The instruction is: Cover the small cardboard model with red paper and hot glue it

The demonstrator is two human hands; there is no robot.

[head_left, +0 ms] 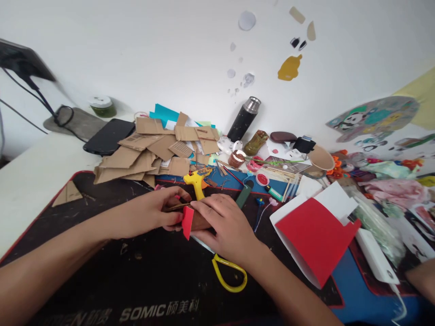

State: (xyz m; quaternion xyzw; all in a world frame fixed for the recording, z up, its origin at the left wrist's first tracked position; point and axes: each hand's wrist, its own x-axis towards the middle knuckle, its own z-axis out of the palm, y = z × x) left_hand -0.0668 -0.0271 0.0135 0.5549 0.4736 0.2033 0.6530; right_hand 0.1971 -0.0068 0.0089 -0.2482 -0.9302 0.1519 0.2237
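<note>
My left hand [170,210] is closed round the left end of a small brown cardboard piece [200,220], its thumb pressed by a red paper strip [188,222] that sticks out from the cardboard. From the other side my right hand [224,222] grips the same cardboard, fingers laid over its top. My fingers hide much of its shape. Under my right hand lie scissors with yellow handles [229,274], their blades partly covered. A yellow glue gun [196,181] rests just beyond my hands.
Cardboard scraps [136,156] are heaped at the back left near a black phone [108,136]. A black flask [244,118] stands by the wall. Folded red paper [317,235] lies right, next to a white corded device [377,256]. Another person's arm [421,276] shows at the right edge.
</note>
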